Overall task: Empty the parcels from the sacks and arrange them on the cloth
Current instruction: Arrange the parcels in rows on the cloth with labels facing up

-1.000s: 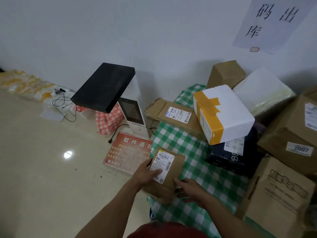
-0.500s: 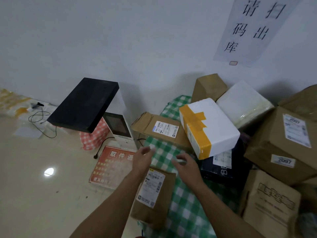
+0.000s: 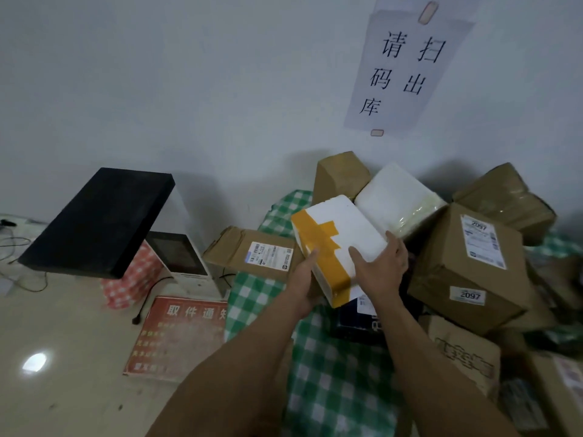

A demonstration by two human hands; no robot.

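While both hands sit on it, the white foam box with yellow-brown tape (image 3: 347,230) lies tilted on top of the pile, resting on a dark box with a white label (image 3: 358,323) over the green-and-white checked cloth (image 3: 331,380).

- Left hand (image 3: 304,280): at the box's near-left taped end. Fingers (image 3: 313,257) look straight, laid flat up against the taped face, pressing rather than wrapping. The thumb is not clearly visible.
- Right hand (image 3: 383,268): on the box's near-right corner. The thumb lies spread on the top face and the fingers (image 3: 394,242) go over the right edge, clasping that corner.
- So the box is held between the two hands, the left against its end and the right over its top and side.

Neighbours:
- A flat brown cardboard parcel with a white shipping label (image 3: 252,252) is just left of the foam box, on the cloth's edge.
- A second white foam box wrapped in clear tape (image 3: 397,197) touches it at the back right.
- A small brown cardboard box (image 3: 340,175) stands behind, by the wall.
- A large brown carton labelled 2097 (image 3: 467,272) is to the right.

On the floor to the left are a white kiosk with a black slab top (image 3: 97,219) and a red printed sign (image 3: 179,339). A paper notice (image 3: 407,67) is taped on the wall.
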